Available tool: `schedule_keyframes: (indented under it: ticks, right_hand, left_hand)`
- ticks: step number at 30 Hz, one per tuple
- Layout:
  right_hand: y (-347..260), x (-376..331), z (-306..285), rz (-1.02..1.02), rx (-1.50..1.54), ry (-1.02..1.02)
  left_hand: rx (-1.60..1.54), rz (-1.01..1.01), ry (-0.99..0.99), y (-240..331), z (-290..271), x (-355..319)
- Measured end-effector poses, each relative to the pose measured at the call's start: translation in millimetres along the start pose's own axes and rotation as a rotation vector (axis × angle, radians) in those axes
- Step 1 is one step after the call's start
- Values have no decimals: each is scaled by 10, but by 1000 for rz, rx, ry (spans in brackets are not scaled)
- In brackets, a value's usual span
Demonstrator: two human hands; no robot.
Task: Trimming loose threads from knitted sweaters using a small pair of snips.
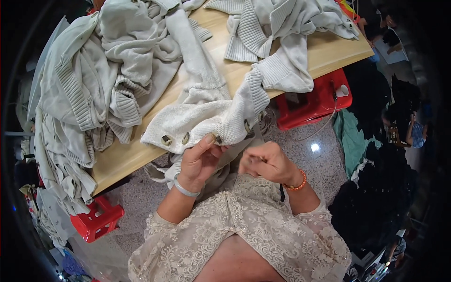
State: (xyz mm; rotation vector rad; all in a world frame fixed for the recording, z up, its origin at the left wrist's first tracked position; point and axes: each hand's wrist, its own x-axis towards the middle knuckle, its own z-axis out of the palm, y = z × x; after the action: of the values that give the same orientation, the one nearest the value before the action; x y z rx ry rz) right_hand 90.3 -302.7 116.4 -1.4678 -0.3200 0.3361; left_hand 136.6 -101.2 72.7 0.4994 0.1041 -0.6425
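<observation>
A cream knitted cardigan [197, 115] hangs over the near edge of the table, its buttoned edge turned toward me. Several dark-and-tan buttons [167, 140] run along that edge. My left hand [199, 162] pinches the edge at one button [217, 138], thumb on top and fingers curled below. To the right, apart from the cloth, my right hand [268, 162] is closed with its fingertips together. Those fingertips are slightly blurred, and whatever they may hold is too small to make out. Part of the cardigan hangs below the table, behind my hands.
A heap of similar cream knitwear [112, 56] covers the left of the wooden table [127, 162], with another pile [277, 23] at the far right. Red stools [340, 98] stand under the table on both sides. Dark cloth [376, 197] and green cloth [350, 136] lie at right.
</observation>
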Motion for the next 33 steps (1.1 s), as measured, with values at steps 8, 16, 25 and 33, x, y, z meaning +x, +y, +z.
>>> schedule_keyframes:
  ticks: [8,16,25,33]
  right_hand:
    - [152,164,158,19,25,435]
    - [-10,262,282,-544,-688,570]
    - [-74,241,242,-300,-272,315]
    - [-218,152,81,-121,-351,383]
  left_hand:
    - [-80,21,-74,-15,29,-8]
    - [-68,-31,-15,-5,2,-67]
    - [-104,-16,-2,3,-257,-60]
    - [-198,-24,-96,9,14,-35]
